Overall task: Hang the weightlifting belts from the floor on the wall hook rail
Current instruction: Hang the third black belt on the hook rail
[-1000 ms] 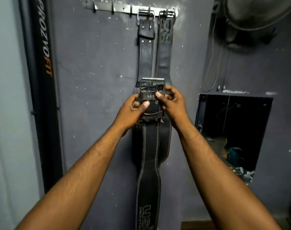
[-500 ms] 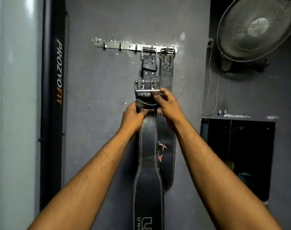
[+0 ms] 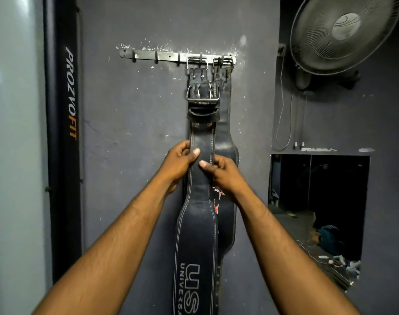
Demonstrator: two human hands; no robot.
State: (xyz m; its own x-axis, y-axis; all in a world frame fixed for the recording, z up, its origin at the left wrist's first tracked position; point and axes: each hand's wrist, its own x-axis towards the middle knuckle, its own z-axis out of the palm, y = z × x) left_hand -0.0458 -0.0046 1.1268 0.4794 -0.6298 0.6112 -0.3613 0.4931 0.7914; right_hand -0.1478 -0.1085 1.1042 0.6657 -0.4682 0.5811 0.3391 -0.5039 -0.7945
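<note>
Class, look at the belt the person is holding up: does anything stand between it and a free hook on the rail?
Nothing visible does. The left hand and right hand grip the belt, its buckle just below the rail. Two hung belts fill the right-hand hooks; the three hooks left of them are bare.

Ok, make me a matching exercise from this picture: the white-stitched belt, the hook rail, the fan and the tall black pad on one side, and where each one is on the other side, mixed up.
Things
1. white-stitched belt
2. hook rail
3. fan
4. tall black pad

Places
A. top right corner of the view
B. standing upright at the left
C. gripped by the left hand and the right hand, buckle below the rail
D. fixed high on the wall, with hung belts at its right end

Pairs: 1-C, 2-D, 3-A, 4-B
</note>
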